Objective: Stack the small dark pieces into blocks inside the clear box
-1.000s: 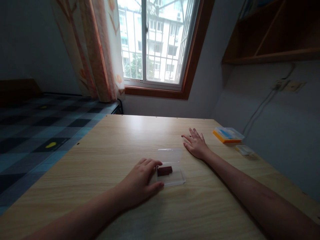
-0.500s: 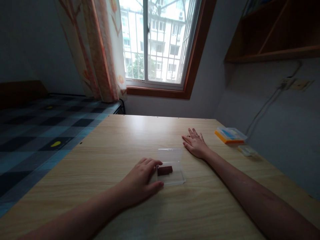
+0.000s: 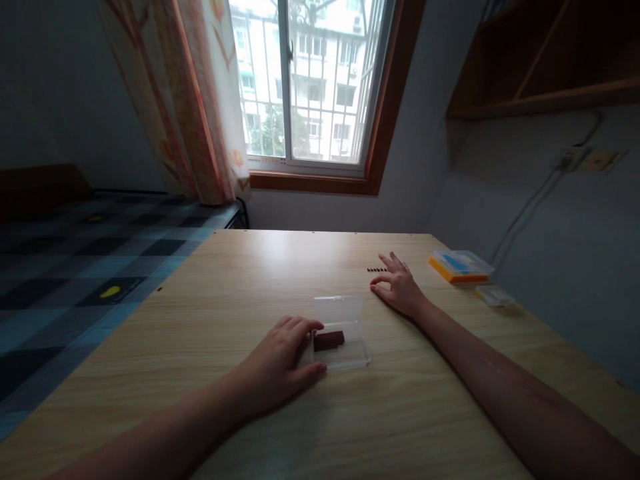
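A clear plastic box (image 3: 354,355) was gripped at its left end by the left hand (image 3: 290,352); any hold by the right hand (image 3: 401,288) could not be told. The pale wood-grain table (image 3: 225,320) was lit by a far window (image 3: 325,100). Dark-red bars (image 3: 329,340) were contained in the box. A far row of tiny dark pieces (image 3: 375,270) was less covered than before.
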Demonstrator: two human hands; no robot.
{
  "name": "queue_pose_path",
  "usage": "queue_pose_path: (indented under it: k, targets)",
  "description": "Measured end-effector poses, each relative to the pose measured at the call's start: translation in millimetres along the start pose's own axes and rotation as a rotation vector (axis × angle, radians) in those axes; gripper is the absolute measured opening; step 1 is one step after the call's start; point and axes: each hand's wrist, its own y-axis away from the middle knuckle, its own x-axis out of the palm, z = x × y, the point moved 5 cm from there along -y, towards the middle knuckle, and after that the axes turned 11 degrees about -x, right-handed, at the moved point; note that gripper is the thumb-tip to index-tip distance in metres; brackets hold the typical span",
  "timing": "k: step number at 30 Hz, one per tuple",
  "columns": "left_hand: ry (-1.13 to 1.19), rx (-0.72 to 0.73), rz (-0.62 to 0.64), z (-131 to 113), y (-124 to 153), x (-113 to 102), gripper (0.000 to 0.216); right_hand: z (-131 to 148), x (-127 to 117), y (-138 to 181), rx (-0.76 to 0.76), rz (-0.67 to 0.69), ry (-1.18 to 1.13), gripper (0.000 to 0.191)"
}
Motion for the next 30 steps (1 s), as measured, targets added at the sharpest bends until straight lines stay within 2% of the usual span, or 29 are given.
queue_pose_path:
  k: [4,6,9,10,12,14,16,22,30]
  targets:
    - [0.007,0.009,-0.006,0.1,0.3,-0.2,0.045,5.9,-12.6,-0.5,-0.101,-0.045,0.012,0.012]
    - [0.014,0.012,-0.006,0.3,1.1,-0.6,0.044,15.6,-32.0,-0.5,-0.184,-0.087,-0.033,0.012]
    - [0.023,0.015,-0.008,0.5,2.1,-1.1,0.045,42.7,-69.0,2.1,-0.271,-0.083,-0.219,0.016]
    - [0.023,0.016,-0.009,0.5,2.2,-1.2,0.045,56.0,-78.4,3.7,-0.300,-0.028,-0.309,0.018]
    - [0.023,0.016,-0.011,0.1,2.3,-1.2,0.045,86.2,-86.0,9.5,-0.353,0.183,-0.492,0.017]
    - [0.020,0.015,-0.009,-0.4,2.4,-0.8,0.045,113.9,-82.1,17.4,-0.394,0.384,-0.595,0.014]
    - [0.016,0.015,-0.007,-0.7,2.2,-0.3,0.046,129.4,-71.9,21.8,-0.393,0.439,-0.571,0.012]
    - [0.018,0.024,-0.006,-0.5,0.8,0.3,0.045,134.0,-38.0,25.9,-0.358,0.447,-0.426,0.013]
    - [0.018,0.029,-0.011,-0.3,2.0,-0.4,0.047,141.2,-37.2,23.5,-0.292,0.463,-0.403,0.016]
